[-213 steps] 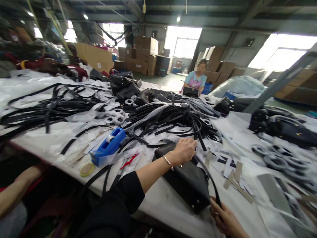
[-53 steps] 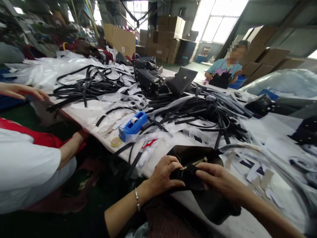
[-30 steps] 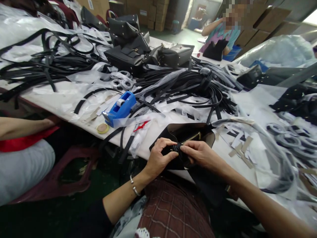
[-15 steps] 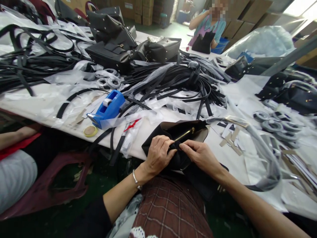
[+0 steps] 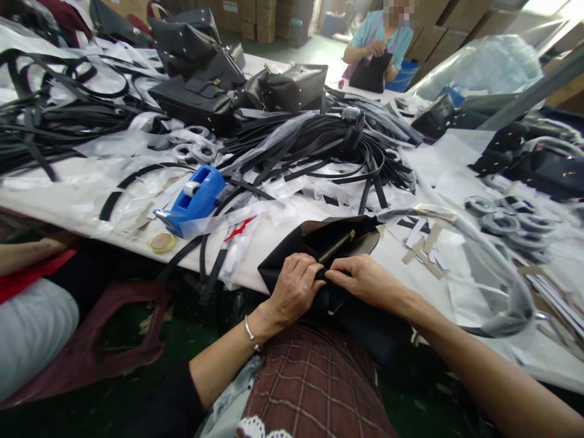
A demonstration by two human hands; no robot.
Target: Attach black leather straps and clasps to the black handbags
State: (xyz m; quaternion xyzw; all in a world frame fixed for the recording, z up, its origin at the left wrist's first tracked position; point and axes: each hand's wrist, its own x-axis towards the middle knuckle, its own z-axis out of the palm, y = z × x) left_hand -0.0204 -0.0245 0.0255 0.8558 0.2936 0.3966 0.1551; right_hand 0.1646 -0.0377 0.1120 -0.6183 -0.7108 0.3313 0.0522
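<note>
A black handbag (image 5: 278, 252) lies open at the table's front edge, partly over my lap. Inside its mouth shows a gold zipper (image 5: 336, 246) and a tan lining. My left hand (image 5: 296, 286) is closed on the near rim of the bag, thumb and fingers pinched together. Close beside it, my right hand (image 5: 365, 278) pinches the same rim, its fingertips almost touching the left ones. Whatever small part lies between the fingertips is hidden. From the bag's far right corner a plastic-wrapped handle (image 5: 511, 286) loops over the table.
A blue tape dispenser (image 5: 194, 201) and a yellow tape roll (image 5: 163, 242) lie left on the table (image 5: 68, 198). Black straps (image 5: 314, 146) are heaped behind, with finished bags (image 5: 296, 88) beyond. A co-worker (image 5: 381, 45) stands across, holding a black bag; another person's arm (image 5: 31, 252) is at left.
My right hand has shifted slightly left, closer to my left hand on the bag's rim. The co-worker across has lowered a raised hand to the black bag.
</note>
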